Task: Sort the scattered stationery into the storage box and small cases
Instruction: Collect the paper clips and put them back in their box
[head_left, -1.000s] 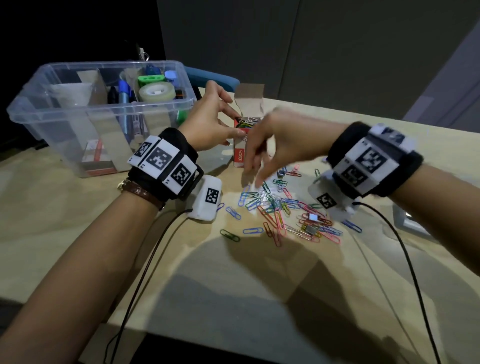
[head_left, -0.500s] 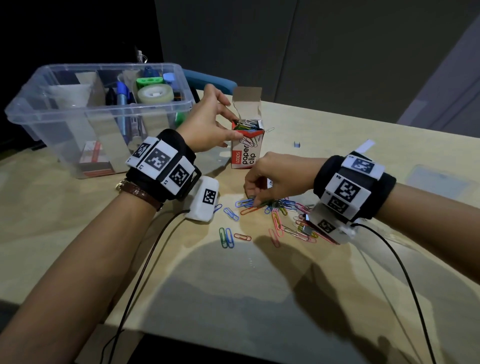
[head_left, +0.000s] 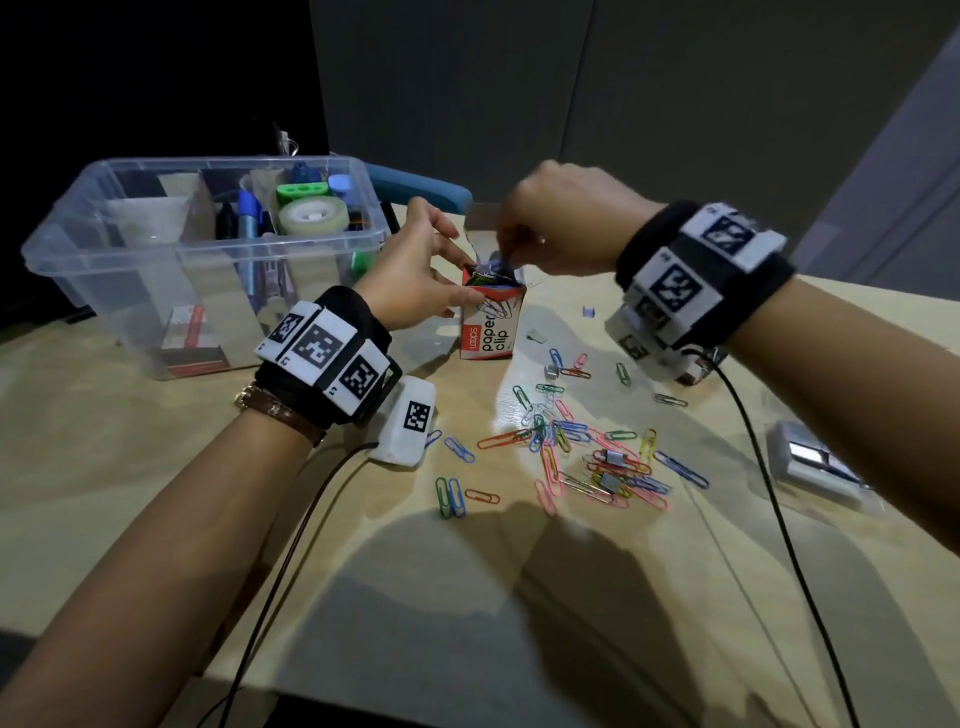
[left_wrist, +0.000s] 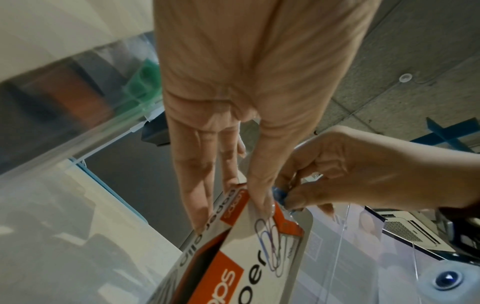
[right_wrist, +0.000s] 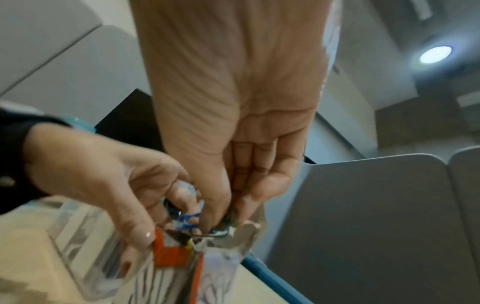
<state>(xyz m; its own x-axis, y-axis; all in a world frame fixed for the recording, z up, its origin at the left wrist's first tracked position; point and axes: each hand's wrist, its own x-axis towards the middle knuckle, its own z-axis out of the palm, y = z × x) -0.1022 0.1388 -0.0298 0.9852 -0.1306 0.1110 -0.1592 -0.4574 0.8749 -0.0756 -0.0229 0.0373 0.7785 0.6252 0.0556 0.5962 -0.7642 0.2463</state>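
A small white and orange paper clip box (head_left: 492, 327) (left_wrist: 249, 253) (right_wrist: 171, 255) stands open on the wooden table, stuffed with coloured clips. My left hand (head_left: 431, 270) (left_wrist: 233, 185) grips its top edge between thumb and fingers. Above the opening, my right hand (head_left: 540, 228) (right_wrist: 223, 207) pinches a few blue paper clips (right_wrist: 191, 221) (left_wrist: 279, 191) and pushes them into the box. Several loose coloured paper clips (head_left: 571, 447) lie scattered on the table in front of the box. The clear storage box (head_left: 156, 291) stands at the back left.
The storage box holds a tape roll (head_left: 311, 215), markers (head_left: 248, 218) and a green sharpener (head_left: 301, 191). Small staple blocks (head_left: 615, 457) lie among the clips. A clear case (head_left: 815, 462) lies at the right. Wrist cables (head_left: 291, 551) trail to the near table edge.
My right hand picked clips from the pile on the table and rose to the box's opening with them. The left hand stayed on the box.
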